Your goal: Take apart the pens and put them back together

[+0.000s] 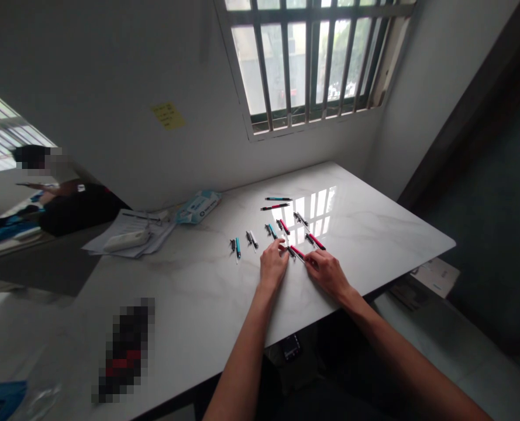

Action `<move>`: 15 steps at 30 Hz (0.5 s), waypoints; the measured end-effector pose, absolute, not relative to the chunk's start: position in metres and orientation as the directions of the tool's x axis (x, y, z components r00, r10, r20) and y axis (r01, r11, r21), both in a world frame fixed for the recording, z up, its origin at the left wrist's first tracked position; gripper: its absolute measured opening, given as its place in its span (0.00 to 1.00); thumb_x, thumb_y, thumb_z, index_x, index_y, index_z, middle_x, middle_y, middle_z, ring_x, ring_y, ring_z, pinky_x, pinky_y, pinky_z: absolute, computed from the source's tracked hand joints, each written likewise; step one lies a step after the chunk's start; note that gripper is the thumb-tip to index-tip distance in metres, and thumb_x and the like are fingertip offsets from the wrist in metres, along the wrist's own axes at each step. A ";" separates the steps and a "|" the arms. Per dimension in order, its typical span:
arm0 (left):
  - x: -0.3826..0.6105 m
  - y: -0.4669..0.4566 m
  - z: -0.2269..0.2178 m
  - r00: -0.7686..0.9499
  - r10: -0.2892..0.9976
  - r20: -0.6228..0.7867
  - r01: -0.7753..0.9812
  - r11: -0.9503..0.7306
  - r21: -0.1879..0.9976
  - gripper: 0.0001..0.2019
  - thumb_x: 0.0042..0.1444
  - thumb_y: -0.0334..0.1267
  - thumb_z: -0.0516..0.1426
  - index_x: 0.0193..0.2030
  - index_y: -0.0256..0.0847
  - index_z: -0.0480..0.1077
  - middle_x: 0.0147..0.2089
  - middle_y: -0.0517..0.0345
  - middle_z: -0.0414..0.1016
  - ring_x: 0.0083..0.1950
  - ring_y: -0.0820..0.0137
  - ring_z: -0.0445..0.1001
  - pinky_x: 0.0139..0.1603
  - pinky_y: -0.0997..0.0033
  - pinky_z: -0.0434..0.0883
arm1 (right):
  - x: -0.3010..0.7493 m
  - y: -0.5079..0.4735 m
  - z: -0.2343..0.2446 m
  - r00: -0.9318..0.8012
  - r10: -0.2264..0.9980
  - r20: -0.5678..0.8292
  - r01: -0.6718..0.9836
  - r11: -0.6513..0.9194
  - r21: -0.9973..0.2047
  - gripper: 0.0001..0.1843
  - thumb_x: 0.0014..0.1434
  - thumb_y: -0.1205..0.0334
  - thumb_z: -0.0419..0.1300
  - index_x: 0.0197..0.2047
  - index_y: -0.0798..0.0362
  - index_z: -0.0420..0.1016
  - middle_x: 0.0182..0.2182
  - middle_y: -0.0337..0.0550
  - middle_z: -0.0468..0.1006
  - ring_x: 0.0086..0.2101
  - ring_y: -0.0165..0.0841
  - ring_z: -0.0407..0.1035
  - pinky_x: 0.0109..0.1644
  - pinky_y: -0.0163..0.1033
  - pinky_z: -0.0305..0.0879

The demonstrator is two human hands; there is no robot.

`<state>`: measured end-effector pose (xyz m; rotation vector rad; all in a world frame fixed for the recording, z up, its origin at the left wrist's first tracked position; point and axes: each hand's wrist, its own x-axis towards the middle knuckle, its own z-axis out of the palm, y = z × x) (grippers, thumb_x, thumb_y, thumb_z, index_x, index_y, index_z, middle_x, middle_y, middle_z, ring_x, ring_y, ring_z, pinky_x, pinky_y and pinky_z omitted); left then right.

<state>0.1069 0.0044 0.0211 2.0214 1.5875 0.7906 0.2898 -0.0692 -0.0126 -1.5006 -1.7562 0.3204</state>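
Several pens, most taken apart into a coloured barrel, a black part and a thin refill, lie on the white marbled table (207,310). My left hand (274,264) rests on it with thumb and forefinger curved and apart, beside a small black pen part (291,252). My right hand (327,270) has its fingertips pinched at the near end of a red pen barrel (296,251). Another red barrel (316,241) lies just beyond that hand. Past my left hand is a blue barrel (272,231), partly hidden by its fingers.
Farther left lie a white barrel (254,239) and a blue barrel (237,247). Two whole-looking pens, blue (278,199) and red (275,207), lie at the back. A wipes pack (199,206) and papers (123,234) are at left. A person (73,199) sits beyond.
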 end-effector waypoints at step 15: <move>0.110 0.006 0.024 0.186 0.969 0.164 0.684 -0.247 0.686 0.16 0.61 0.30 0.63 0.55 0.44 0.79 0.46 0.51 0.86 0.42 0.61 0.82 0.53 0.61 0.73 | 0.288 -0.070 -0.007 -0.035 0.909 0.416 0.711 0.315 -0.628 0.08 0.69 0.66 0.61 0.44 0.48 0.82 0.43 0.46 0.82 0.47 0.44 0.74 0.58 0.50 0.71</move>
